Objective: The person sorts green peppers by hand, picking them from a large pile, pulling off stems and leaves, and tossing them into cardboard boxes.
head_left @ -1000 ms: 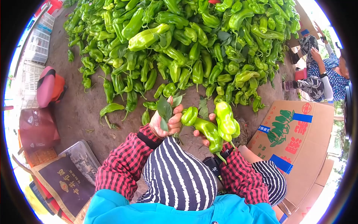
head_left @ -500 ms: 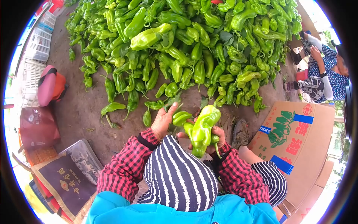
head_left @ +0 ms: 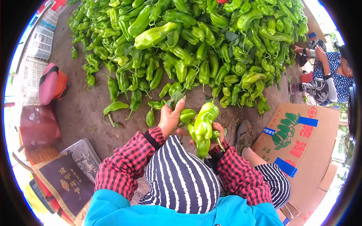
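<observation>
Several pale green peppers (head_left: 206,119) are bunched in my right hand (head_left: 217,130), whose fingers are wrapped round them and partly hidden. A curved green pepper (head_left: 187,116) lies between my hands, against this bunch. My left hand (head_left: 169,119) is to the left of the bunch, thumb raised, with a dark green leaf (head_left: 176,99) at its thumb and fingertips. Its lower fingers are partly out of sight. Just beyond my hands, a large heap of green peppers (head_left: 181,49) covers the ground, with a few loose ones at its near edge.
A cardboard box (head_left: 298,150) with a printed pepper picture and blue tape stands on the right. Bags (head_left: 39,126), a plastic tub (head_left: 85,158) and white crates (head_left: 34,75) line the left. Another person (head_left: 326,71) sits at the far right, beside the heap.
My left hand has moved slightly up and right, with the leaf still at its fingertips. The pepper bunch in my right hand has tilted and shifted a little.
</observation>
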Demonstrator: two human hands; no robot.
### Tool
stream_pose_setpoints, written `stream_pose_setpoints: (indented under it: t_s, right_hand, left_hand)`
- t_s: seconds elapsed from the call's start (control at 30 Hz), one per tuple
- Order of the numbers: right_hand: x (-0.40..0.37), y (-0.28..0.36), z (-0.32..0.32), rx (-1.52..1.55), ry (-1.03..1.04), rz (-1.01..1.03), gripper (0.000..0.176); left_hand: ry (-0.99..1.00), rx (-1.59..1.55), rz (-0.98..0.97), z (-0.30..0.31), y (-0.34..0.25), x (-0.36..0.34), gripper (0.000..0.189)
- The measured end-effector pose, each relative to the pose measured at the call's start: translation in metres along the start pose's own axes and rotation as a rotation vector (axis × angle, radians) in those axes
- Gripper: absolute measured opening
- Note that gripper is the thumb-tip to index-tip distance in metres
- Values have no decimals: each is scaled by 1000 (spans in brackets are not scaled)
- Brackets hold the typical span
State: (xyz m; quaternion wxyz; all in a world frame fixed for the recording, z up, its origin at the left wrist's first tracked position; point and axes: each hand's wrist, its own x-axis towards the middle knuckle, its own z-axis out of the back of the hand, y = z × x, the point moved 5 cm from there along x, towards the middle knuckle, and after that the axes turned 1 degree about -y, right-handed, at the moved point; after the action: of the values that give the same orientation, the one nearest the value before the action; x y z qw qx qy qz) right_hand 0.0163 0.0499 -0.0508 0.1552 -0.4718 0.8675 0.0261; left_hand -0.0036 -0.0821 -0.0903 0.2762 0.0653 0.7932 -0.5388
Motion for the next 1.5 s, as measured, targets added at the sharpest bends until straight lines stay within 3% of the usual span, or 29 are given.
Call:
stream_pose_setpoints:
  t_s: [0.07, 0.1, 0.13, 0.17, 0.23, 0.3, 0.37, 0.43, 0.5, 0.53, 0.6, 0.7, 0.73, 0.77, 0.83, 0.9, 1.0, 1.03, 1.1, 1.2, 1.23, 1.3, 1.33, 1.37, 1.43, 1.5]
  right_hand:
    - [-1, 3, 6, 38, -55, 96, 55]
    - [0, 5, 4, 81, 36, 89, 50]
    - [1, 7, 5, 107, 128, 50, 50]
    - [0, 10, 5, 136, 219, 10, 50]
    - [-3, 19, 6, 165, 204, 11, 43]
    - [-1, 18, 6, 235, 173, 59, 54]
    - [2, 10, -4, 207, 132, 46, 56]
    - [2, 7, 1, 158, 108, 52, 56]
    - [-2, 4, 13, 113, -65, 130, 56]
    - [-1, 4, 11, 113, -63, 131, 56]
    - [-2, 4, 0, -12, -50, 88, 59]
    - [1, -1, -21, -154, 28, 78, 57]
    - [5, -3, -11, -8, 158, 19, 56]
    - [-1, -2, -6, -51, 29, 56, 57]
    - [-4, -4, 6, -56, -40, 46, 57]
    - [-1, -13, -15, -49, 46, 18, 59]
    - [-3, -5, -60, -16, 210, 307, 61]
    - [1, 0, -49, -95, 338, 167, 59]
    - [-16, 11, -47, -62, 70, 109, 17]
    - [-24, 32, -49, -211, 256, 64, 14]
    - [-28, 37, -44, -168, 220, 77, 14]
    - [-31, 45, -26, -108, 250, 130, 41]
    - [-32, 46, -30, -102, 188, 90, 14]
    - [-32, 45, -30, -98, 187, 88, 14]
    - [-33, 45, -28, -191, 128, 145, 14]
    - [-31, 43, -26, -235, 108, 129, 15]
  left_hand:
    - [21, -28, 4, -1, 3, 1, 28]
    - [40, -58, 6, -1, 5, 2, 29]
    - [77, -110, 112, 0, 9, 1, 29]
    - [6, -194, 387, 6, 25, 1, 29]
    - [104, -327, 430, 8, 34, 0, 27]
    - [112, -301, 387, 6, 42, 3, 21]
    - [330, 39, -135, -6, 30, 8, 18]
    - [442, 477, -535, -4, 29, 4, 17]
    - [459, 460, -234, 9, 60, 14, 17]
    - [460, 462, -234, 6, 39, 7, 17]
    - [481, 1157, -123, -6, -9, -14, 20]
    - [515, 1236, -165, -9, 3, -6, 33]
    - [501, 1223, -32, -11, -1, -5, 32]
    - [531, 1219, -43, -12, 6, 0, 33]
    - [467, 1247, -69, -12, 12, 2, 32]
    - [445, 1247, 2, -7, 22, 4, 29]
    - [378, 1236, -37, 13, 44, 3, 25]
    - [373, 1240, -32, 20, 41, -2, 25]
    - [231, 1262, -57, 43, 28, -13, 26]
    - [113, 1319, -56, 104, 33, -41, 27]
    - [132, 1338, 4, 123, 37, -54, 32]
    - [469, 1556, 77, 163, 73, -84, 54]
    - [575, 1507, 75, 175, 71, -98, 60]
    - [573, 1507, 80, 184, 59, -100, 60]
    - [286, 1322, 502, 218, 41, -92, 56]
    - [-173, 1276, 334, 254, 38, -66, 49]
